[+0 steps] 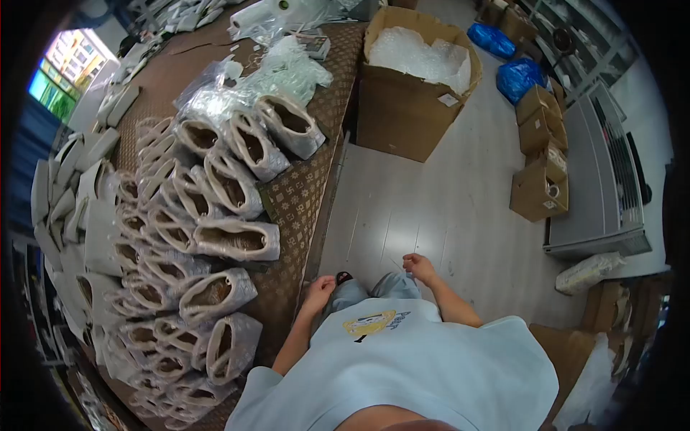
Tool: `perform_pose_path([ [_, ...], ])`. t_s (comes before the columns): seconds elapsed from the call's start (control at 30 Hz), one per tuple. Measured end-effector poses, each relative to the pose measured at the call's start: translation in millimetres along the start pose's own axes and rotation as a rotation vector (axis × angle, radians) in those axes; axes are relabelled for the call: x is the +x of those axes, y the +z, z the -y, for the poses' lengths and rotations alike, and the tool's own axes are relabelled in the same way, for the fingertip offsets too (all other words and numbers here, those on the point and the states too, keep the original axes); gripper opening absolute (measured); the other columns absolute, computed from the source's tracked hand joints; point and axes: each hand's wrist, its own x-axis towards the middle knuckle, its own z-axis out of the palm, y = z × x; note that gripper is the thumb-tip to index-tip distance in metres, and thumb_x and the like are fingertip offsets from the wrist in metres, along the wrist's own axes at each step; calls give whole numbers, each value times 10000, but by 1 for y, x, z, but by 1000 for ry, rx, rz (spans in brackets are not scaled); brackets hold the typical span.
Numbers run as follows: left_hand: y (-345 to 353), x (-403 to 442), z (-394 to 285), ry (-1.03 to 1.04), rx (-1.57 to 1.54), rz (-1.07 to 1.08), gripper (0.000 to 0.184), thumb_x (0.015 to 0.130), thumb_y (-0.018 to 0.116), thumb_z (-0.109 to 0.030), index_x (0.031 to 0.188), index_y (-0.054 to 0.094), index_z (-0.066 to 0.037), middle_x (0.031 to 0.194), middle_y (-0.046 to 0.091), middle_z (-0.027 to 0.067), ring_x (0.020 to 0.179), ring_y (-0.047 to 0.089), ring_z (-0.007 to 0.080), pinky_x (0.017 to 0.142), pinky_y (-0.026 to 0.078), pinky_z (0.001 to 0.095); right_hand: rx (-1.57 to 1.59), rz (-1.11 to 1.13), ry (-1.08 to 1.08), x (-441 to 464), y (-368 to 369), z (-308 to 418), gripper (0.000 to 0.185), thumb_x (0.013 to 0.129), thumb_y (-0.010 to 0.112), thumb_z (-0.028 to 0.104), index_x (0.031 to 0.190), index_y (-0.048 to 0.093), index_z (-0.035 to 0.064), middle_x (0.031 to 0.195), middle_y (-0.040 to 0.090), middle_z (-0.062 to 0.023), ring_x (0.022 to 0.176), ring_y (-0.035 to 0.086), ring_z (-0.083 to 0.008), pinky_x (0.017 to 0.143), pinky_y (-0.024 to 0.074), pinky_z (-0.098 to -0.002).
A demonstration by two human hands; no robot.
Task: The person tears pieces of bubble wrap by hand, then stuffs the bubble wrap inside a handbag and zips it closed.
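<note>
My left hand point(321, 292) is beside the table's edge, low in front of my body, with its fingers curled together. Whatever it may hold is too small to make out. My right hand point(419, 268) hovers above my right thigh, fingers pinched; a faint thin pale strand seems to be near the fingertips. To the left of my hands, many hollow, beige-rimmed items in clear wrap point(237, 241) stand in rows on the brown patterned table cover point(298, 205). The closest of them lie apart from my left hand.
A large cardboard box point(395, 118) with bubble wrap point(420, 57) stands beyond the table. Crumpled clear plastic point(284, 72) lies at the table's far end. Blue bags point(519, 79), smaller cartons point(537, 190) and a grey cabinet point(600, 172) line the right side. Unwrapped pale pieces point(61, 194) pile up at far left.
</note>
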Motion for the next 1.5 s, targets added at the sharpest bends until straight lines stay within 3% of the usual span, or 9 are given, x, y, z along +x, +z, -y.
perform_pose_path([
  [0.23, 6, 54, -124, -112, -222, 79, 272, 872, 563, -176, 1104, 560, -35, 966, 609, 16, 816, 530, 78, 689, 423, 209, -35, -201, 226, 62, -74, 62, 356, 822, 588, 212, 1150, 537, 84, 831, 610, -55, 718, 563, -160, 613, 478, -293],
  [0.57, 48, 181, -168, -293, -283, -337, 265, 846, 583, -147, 1088, 577, -40, 970, 606, 24, 874, 542, 98, 759, 433, 235, -735, -594, -548, 388, -278, 348, 521, 789, 590, 227, 1267, 410, 121, 1146, 535, -148, 1059, 512, -288, 841, 432, -417],
  [0.77, 106, 244, -279, -379, -80, -351, 297, 843, 577, -160, 1108, 566, -28, 1026, 614, 80, 927, 571, 148, 798, 450, 274, -1272, -87, -77, 552, -303, 379, 621, 760, 617, 298, 1309, 373, 142, 1231, 501, -118, 1168, 445, -299, 952, 302, -564],
  [0.9, 127, 264, -347, -378, -21, -432, 327, 838, 583, -182, 1129, 559, -34, 1044, 615, 114, 932, 589, 180, 795, 463, 295, -1278, 296, -63, 624, -298, 316, 451, 753, 569, 227, 1186, 520, 109, 1191, 528, -157, 1051, 527, -319, 836, 448, -417],
  [1.03, 118, 275, -367, -411, 46, -737, 473, 797, 631, -231, 1201, 494, -27, 1221, 505, 168, 1122, 493, 275, 919, 397, 340, -1338, 475, -283, 656, -316, 288, 341, 805, 548, 297, 946, 612, -7, 1050, 583, -210, 965, 554, -354, 833, 445, -400],
  [1.17, 94, 265, -369, -317, 209, -1384, 880, 712, 722, -292, 1347, 212, 41, 1397, 227, 242, 1295, 237, 355, 1053, 219, 390, -977, 193, -145, 601, -317, 349, 566, 784, 604, 252, 1254, 426, -10, 1175, 519, -226, 1074, 509, -361, 918, 395, -392],
  [1.27, 76, 249, -360, -415, 70, -1598, 1053, 649, 767, -341, 1374, 104, 38, 1417, 157, 250, 1313, 180, 374, 1063, 196, 391, -781, -87, -671, 572, -282, 390, 517, 801, 591, 164, 1267, 421, 17, 1163, 532, -205, 1046, 534, -317, 878, 423, -375],
  [1.33, 69, 245, -358, -406, 37, -1613, 1107, 630, 774, -376, 1378, 68, 33, 1428, 132, 240, 1323, 149, 372, 1067, 186, 392, -297, 219, -787, 507, -230, 441, 497, 802, 600, 102, 1261, 424, 30, 1109, 565, -135, 985, 557, -213, 841, 444, -309],
  [1.5, 48, 235, -338, -464, 203, -1576, 1212, 583, 773, -486, 1382, 21, 28, 1447, 89, 214, 1339, 89, 370, 1064, 172, 443, -515, 1055, -886, 365, -81, 482, 709, 773, 654, 143, 1371, 276, 102, 1289, 450, -167, 1182, 447, -259, 927, 393, -343],
])
